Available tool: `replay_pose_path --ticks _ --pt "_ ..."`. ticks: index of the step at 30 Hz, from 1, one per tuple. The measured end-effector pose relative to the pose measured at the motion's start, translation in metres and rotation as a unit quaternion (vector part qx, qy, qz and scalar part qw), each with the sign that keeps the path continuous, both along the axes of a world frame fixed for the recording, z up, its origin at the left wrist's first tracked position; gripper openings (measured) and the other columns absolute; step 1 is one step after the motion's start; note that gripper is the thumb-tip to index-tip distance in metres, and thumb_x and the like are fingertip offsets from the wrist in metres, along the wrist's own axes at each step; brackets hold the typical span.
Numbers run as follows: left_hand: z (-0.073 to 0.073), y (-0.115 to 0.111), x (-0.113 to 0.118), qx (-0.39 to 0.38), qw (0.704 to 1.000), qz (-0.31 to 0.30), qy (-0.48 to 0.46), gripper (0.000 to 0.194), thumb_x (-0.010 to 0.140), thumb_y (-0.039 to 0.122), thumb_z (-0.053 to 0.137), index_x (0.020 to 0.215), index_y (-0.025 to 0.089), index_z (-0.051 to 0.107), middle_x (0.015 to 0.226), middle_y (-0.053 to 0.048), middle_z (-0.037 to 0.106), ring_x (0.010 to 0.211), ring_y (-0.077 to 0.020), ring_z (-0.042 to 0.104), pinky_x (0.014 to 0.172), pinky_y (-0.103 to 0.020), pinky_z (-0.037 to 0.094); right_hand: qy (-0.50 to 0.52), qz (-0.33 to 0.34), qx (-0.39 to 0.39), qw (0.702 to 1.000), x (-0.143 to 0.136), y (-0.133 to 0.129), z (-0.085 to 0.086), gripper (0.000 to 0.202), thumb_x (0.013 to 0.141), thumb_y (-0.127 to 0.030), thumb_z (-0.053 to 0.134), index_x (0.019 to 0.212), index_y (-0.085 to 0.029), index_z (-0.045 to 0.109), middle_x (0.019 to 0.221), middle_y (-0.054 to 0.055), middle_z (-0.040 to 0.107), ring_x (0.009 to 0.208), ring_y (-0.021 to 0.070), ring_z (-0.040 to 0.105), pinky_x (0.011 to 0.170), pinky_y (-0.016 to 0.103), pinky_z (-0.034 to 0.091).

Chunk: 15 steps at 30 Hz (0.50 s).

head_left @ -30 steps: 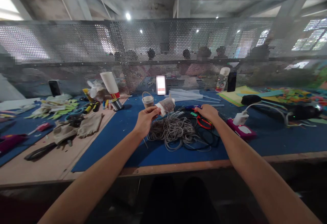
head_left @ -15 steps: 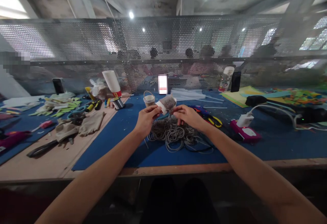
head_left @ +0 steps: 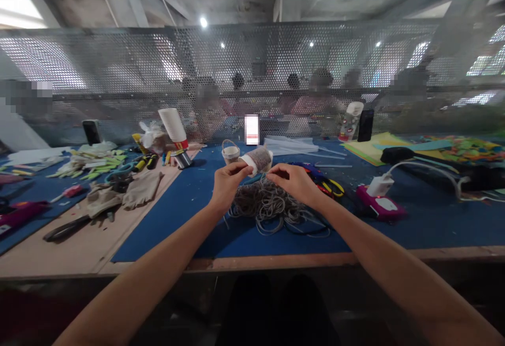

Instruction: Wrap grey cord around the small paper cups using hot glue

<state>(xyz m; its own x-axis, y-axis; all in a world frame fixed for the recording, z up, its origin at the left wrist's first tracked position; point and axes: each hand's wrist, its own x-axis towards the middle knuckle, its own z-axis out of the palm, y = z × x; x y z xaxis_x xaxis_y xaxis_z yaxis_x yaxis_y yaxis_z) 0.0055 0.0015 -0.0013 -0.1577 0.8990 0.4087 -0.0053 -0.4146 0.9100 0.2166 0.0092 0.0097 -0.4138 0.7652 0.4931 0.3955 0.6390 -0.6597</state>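
My left hand [head_left: 231, 183] grips a white paper cup [head_left: 257, 160] that lies tilted on its side in the air, its outer wall partly wrapped in grey-brown cord. Close to the cup's right end, the fingertips of my right hand [head_left: 292, 180] are pinched together; whatever thin thing they hold is too small to make out. Below both hands a tangled heap of grey cord [head_left: 272, 206] rests on the blue mat [head_left: 169, 230]. Just behind the cup stands a small pale basket [head_left: 230, 152] with a thin arched handle.
A stack of paper cups [head_left: 172, 125] leans at the back left. Scissors with yellow handles [head_left: 333, 187] lie right of the cord. A magenta power block [head_left: 381, 203] carries a white plug. Work gloves [head_left: 142, 189] lie left. A lit phone [head_left: 251, 129] stands before the perforated screen [head_left: 138, 72].
The cup has turned slightly in my left hand. My right hand's fingers have drawn closer together beside the cup. The camera view has shifted very little.
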Motion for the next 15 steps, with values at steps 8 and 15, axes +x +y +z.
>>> replay_pose_path --ticks 8,15 --pt "-0.003 -0.004 0.004 0.036 0.996 0.009 0.081 0.022 0.072 0.035 0.079 0.085 0.017 0.079 0.08 -0.005 0.074 0.073 -0.0178 0.064 0.071 -0.028 0.049 -0.089 -0.057 0.222 0.969 0.001 -0.012 0.003 0.018 0.098 -0.033 0.054 0.1 -0.023 0.069 0.087 0.003 0.067 0.078 0.0142 0.061 0.067 0.025 0.04" --pt "-0.002 -0.008 0.006 0.03 0.994 0.001 0.104 0.022 0.073 0.037 0.08 0.083 0.018 0.079 0.076 -0.004 0.073 0.069 -0.0177 0.062 0.068 -0.028 0.047 -0.122 -0.08 0.272 0.951 0.003 -0.017 0.008 0.021 0.1 -0.035 0.05 0.101 -0.026 0.068 0.091 0.004 0.064 0.083 0.0152 0.061 0.068 0.026 0.042"
